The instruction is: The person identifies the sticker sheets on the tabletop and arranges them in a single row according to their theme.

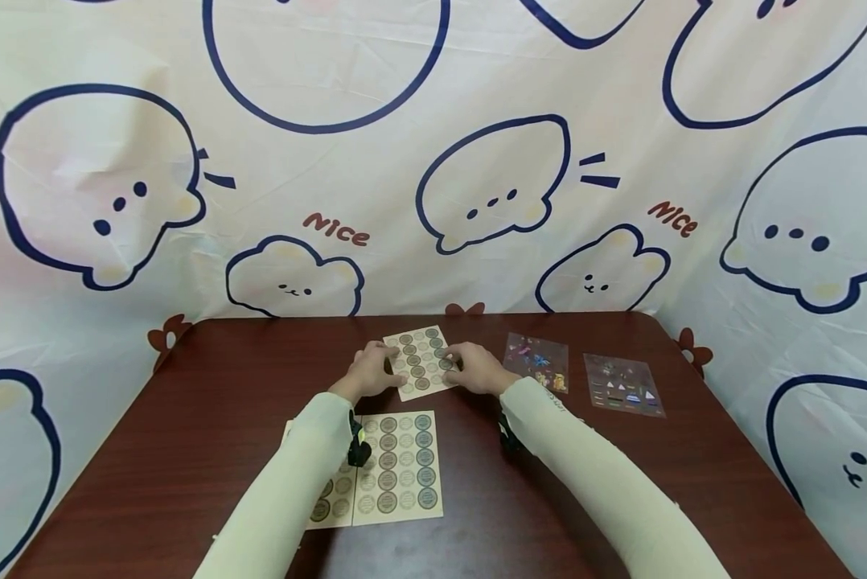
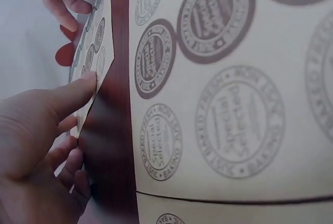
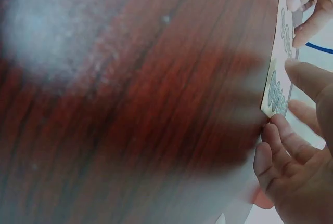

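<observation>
A cream sticker sheet (image 1: 421, 362) with rows of round printed labels is held toward the far middle of the table. My left hand (image 1: 367, 370) pinches its left edge; the left wrist view shows the thumb (image 2: 78, 94) on the printed face and other fingers at the edge and beneath. At the opposite edge, my right hand (image 1: 475, 368) holds the sheet, thumb on top and fingers below. Nearer to me, under the left forearm, two more sticker sheets (image 1: 397, 466) lie side by side, partly hidden by the sleeve. Their labels read "Special Selected".
Right of the right hand lies a clear sheet with colourful stickers (image 1: 536, 362). Farther right is another clear sheet with small shapes (image 1: 625, 386). The dark brown wooden table (image 1: 187, 426) ends at a cartoon-printed cloth (image 1: 390, 177) behind and at the sides.
</observation>
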Motion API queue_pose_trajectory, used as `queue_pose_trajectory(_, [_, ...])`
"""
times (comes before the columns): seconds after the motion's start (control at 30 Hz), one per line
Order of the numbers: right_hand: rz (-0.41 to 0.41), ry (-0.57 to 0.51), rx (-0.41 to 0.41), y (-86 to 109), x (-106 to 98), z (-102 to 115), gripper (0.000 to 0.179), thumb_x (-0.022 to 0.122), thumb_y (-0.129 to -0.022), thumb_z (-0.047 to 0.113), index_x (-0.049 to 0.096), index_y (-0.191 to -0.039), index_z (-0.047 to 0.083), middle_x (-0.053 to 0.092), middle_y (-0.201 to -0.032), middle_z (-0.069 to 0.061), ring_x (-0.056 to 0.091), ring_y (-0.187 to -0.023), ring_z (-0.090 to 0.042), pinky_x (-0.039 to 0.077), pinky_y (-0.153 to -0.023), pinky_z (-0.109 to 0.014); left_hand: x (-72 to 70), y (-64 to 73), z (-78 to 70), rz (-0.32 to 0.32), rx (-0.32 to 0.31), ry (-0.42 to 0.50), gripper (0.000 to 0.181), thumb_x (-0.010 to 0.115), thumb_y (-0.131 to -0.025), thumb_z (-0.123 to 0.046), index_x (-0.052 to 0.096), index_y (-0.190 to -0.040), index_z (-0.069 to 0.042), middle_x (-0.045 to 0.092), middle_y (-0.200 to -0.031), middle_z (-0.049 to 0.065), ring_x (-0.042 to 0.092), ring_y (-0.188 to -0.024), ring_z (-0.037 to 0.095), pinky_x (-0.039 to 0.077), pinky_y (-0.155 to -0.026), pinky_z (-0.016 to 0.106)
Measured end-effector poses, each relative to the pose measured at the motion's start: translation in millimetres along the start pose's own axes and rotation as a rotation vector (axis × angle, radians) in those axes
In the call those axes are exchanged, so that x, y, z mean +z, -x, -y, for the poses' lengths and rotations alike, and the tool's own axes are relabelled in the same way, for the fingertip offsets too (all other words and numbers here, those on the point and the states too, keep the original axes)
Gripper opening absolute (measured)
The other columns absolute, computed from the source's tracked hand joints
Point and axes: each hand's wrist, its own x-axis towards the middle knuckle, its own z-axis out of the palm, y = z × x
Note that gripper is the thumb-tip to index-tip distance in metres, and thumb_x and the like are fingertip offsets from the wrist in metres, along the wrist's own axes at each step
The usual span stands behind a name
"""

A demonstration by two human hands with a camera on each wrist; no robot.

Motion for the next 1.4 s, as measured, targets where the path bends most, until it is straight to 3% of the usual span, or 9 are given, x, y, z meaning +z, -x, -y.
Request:
queue_pose_trajectory(0.2, [0.017,-0.047,-0.032,-0.1,-2.7,-4.6,0.049,0.074,-0.092,0.014,0.061,-0.139,0.007,0.064,-0.115,-0.011,0.056,-0.095,-0.019,0.047,-0.087,-0.034,-1.0,-1.3,-0.5,0.047,-0.008,0.034,0.061,0.068,-0.097,-0.019,0.045,-0.153,-0.012,0.028,-0.161,0.021,0.034,-0.136,0.045,0.033,-0.109,0.059])
queue_pose_trajectory(0.43, [0.033,-0.105,-0.069,-1.5,-1.9,-8.5,0.056,0.075,-0.091,0.011,0.056,-0.143,0.002,0.064,-0.120,-0.018,0.053,-0.075,-0.017,0.045,-0.075,-0.027,-2.1,0.7,0.9,0.066,-0.010,0.080,0.059,0.064,-0.098,-0.013,0.044,-0.154,-0.013,0.026,-0.161,0.021,0.032,-0.138,0.046,0.029,-0.111,0.062])
queue_pose_trajectory(0.57, [0.043,-0.137,-0.058,-2.3,-2.3,-8.2,0.060,0.076,-0.090,0.010,0.053,-0.145,0.002,0.067,-0.124,-0.017,0.063,-0.098,-0.023,0.049,-0.095,-0.035,-2.6,1.9,1.8,0.079,-0.003,0.118,0.059,0.063,-0.099,-0.013,0.044,-0.154,-0.013,0.023,-0.163,0.021,0.029,-0.141,0.047,0.025,-0.114,0.063])
queue_pose_trajectory(0.67, [0.051,-0.160,-0.028,-2.9,-3.0,-7.2,0.062,0.077,-0.089,0.012,0.053,-0.146,0.005,0.065,-0.128,-0.016,0.058,-0.118,-0.026,0.044,-0.108,-0.041,-2.8,2.9,2.8,0.077,0.000,0.128,0.058,0.064,-0.099,-0.014,0.045,-0.154,-0.014,0.023,-0.162,0.021,0.029,-0.140,0.047,0.024,-0.115,0.063])
queue_pose_trajectory(0.97, [0.077,-0.181,0.020,-6.4,0.0,-11.8,0.068,0.080,-0.088,0.016,0.050,-0.149,0.009,0.056,-0.133,-0.017,0.051,-0.127,-0.028,0.039,-0.115,-0.045,-2.0,1.1,7.5,0.083,-0.005,0.152,0.075,0.074,-0.092,-0.025,0.037,-0.157,-0.014,0.022,-0.163,0.019,0.026,-0.143,0.046,0.020,-0.117,0.067])
queue_pose_trajectory(1.13, [0.100,-0.190,0.031,-6.5,-0.6,-10.9,0.073,0.079,-0.088,0.016,0.045,-0.152,0.008,0.052,-0.127,-0.015,0.047,-0.120,-0.026,0.039,-0.113,-0.044,-0.7,-0.6,8.8,0.086,-0.014,0.142,0.082,0.078,-0.089,-0.024,0.035,-0.158,-0.011,0.022,-0.163,0.018,0.026,-0.144,0.044,0.021,-0.118,0.065])
queue_pose_trajectory(1.4, [0.121,-0.144,0.005,-4.0,-4.7,-3.8,0.072,0.077,-0.089,0.014,0.043,-0.151,0.001,0.052,-0.144,-0.021,0.048,-0.137,-0.031,0.038,-0.117,-0.044,-1.1,0.4,8.7,0.100,-0.010,0.124,0.080,0.077,-0.091,-0.022,0.035,-0.158,-0.012,0.022,-0.163,0.018,0.027,-0.142,0.043,0.024,-0.116,0.064])
